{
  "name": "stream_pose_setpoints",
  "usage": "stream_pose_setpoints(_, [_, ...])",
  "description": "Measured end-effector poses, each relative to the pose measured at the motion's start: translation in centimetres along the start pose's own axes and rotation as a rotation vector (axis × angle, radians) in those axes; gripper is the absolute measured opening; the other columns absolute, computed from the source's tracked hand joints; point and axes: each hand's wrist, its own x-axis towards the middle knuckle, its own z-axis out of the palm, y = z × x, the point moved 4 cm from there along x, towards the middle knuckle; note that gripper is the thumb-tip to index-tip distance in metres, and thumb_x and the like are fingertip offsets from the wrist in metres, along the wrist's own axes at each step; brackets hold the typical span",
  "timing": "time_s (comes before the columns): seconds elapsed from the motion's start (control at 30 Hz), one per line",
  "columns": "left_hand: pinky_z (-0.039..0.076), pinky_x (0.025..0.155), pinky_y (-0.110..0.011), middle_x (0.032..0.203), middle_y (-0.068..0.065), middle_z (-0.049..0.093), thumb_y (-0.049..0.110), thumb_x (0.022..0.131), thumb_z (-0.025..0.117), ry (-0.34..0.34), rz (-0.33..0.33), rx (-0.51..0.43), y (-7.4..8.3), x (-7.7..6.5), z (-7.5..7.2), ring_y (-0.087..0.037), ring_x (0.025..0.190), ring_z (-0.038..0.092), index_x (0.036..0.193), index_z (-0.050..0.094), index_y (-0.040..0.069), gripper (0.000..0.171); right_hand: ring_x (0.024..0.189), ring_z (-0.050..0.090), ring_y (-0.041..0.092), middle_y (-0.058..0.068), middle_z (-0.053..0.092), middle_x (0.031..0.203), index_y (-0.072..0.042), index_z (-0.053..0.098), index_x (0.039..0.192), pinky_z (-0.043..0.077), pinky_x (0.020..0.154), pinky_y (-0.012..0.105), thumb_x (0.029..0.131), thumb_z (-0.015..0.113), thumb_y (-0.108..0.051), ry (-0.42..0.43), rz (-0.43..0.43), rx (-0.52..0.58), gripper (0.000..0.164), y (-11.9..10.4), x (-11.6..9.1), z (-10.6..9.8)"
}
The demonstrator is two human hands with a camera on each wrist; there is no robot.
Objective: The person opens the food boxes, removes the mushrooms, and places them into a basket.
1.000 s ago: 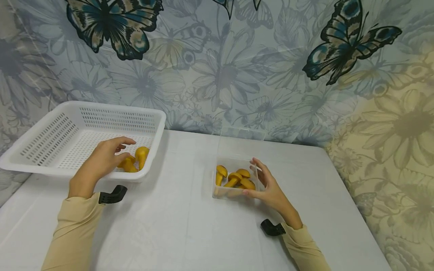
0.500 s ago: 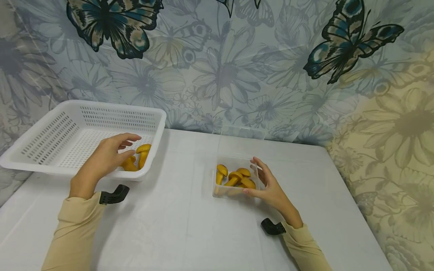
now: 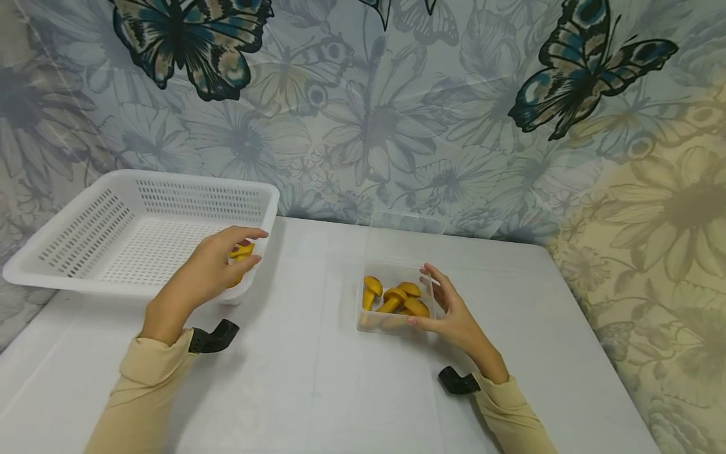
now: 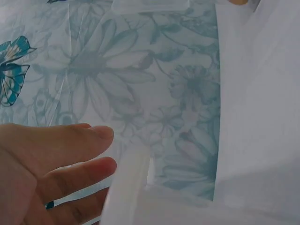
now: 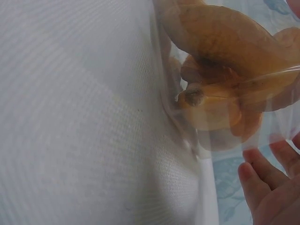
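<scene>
The left hand is held over the near right corner of the white basket, its grip wide, with a gap between thumb and fingers. The yellow mushrooms in that corner are partly hidden by it; whether they are touched cannot be told. The clear box is held by the right hand, its right side spanned by thumb and fingers. Several piled mushrooms are contained in the box and are seen through its plastic from the right wrist. The box is set on the white-covered counter, well apart from the basket, its clear lid raised behind. Both arms are covered by tan sleeves.
</scene>
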Motion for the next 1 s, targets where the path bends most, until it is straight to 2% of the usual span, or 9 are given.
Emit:
stream_pose_setpoints(0.17, [0.052, 0.093, -0.051, 0.132, -0.013, 0.062, 0.006, 0.095, 0.064, -0.016, 0.063, 0.012, 1.5, 0.4, 1.5, -0.035, 0.115, 0.059, 0.133, 0.058, 0.006, 0.038, 0.149, 0.028, 0.038, 0.012, 0.022, 0.163, -0.021, 0.016, 0.159, 0.023, 0.120, 0.052, 0.082, 0.081, -0.012, 0.005, -0.001, -0.001, 0.102, -0.1, 0.0, -0.1])
stream_pose_setpoints(0.3, [0.051, 0.099, -0.049, 0.133, -0.011, 0.062, 0.009, 0.095, 0.064, -0.048, 0.084, 0.004, 2.4, 0.7, 2.9, -0.033, 0.119, 0.059, 0.133, 0.058, 0.006, 0.038, 0.149, 0.028, 0.039, 0.012, 0.022, 0.163, -0.015, 0.015, 0.160, 0.022, 0.120, 0.053, 0.082, 0.081, -0.011, 0.004, -0.006, -0.003, 0.102, -0.1, 0.0, -0.1])
stream_pose_setpoints(0.6, [0.051, 0.100, -0.044, 0.130, -0.005, 0.064, 0.015, 0.095, 0.066, -0.105, 0.118, 0.035, 3.4, 1.2, 5.5, -0.026, 0.116, 0.061, 0.133, 0.059, 0.012, 0.038, 0.149, 0.029, 0.039, 0.014, 0.022, 0.163, -0.028, 0.016, 0.159, 0.023, 0.119, 0.053, 0.082, 0.081, -0.011, 0.005, -0.004, -0.001, 0.102, 0.0, 0.0, 0.1])
stream_pose_setpoints(0.9, [0.054, 0.095, -0.039, 0.126, -0.003, 0.066, 0.013, 0.095, 0.066, -0.132, 0.188, 0.011, 5.4, 2.5, 7.1, -0.023, 0.110, 0.062, 0.131, 0.061, 0.011, 0.036, 0.149, 0.028, 0.039, 0.013, 0.021, 0.164, -0.029, 0.015, 0.159, 0.023, 0.119, 0.056, 0.082, 0.082, -0.012, -0.001, 0.000, -0.011, 0.103, 0.0, 0.0, 0.1])
stream_pose_setpoints(1.0, [0.054, 0.096, -0.039, 0.126, -0.003, 0.066, 0.014, 0.097, 0.065, -0.154, 0.205, -0.005, 6.3, 3.0, 7.6, -0.023, 0.111, 0.062, 0.131, 0.060, 0.011, 0.035, 0.149, 0.027, 0.039, 0.013, 0.021, 0.164, -0.025, 0.015, 0.160, 0.023, 0.119, 0.056, 0.082, 0.082, -0.012, -0.005, 0.002, -0.016, 0.103, 0.0, 0.0, 0.0])
